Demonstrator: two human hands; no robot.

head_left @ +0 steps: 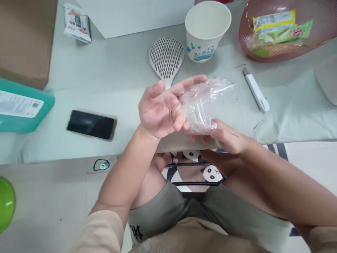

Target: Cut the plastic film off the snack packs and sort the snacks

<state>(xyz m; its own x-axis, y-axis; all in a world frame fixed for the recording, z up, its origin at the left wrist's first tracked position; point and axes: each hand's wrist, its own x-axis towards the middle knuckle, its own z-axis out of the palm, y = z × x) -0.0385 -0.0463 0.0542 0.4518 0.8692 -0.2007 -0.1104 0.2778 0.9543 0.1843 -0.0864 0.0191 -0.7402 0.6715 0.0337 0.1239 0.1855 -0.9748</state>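
Observation:
Near the table's front edge, my right hand [226,137] grips the lower end of a crumpled clear plastic bag [201,105], with its fingers partly hidden beneath it. My left hand [164,112] is turned palm up beside the bag. Its thumb and index finger are stretched out, while the other fingers bend loosely against the bag's left side. Just beyond my left hand lies a light grey slotted skimmer [167,58], its handle hidden behind that hand. A white paper cup [201,45] with blue drawings stands upright right of the skimmer.
A dark phone [91,124], a green container [23,105], a cardboard box [25,38] and a small white packet [77,23] are on the left. Rightward lie a white utility knife [256,89] and a pink ribbed bowl [244,42] with wrapped snacks. A white box [137,14] stands behind.

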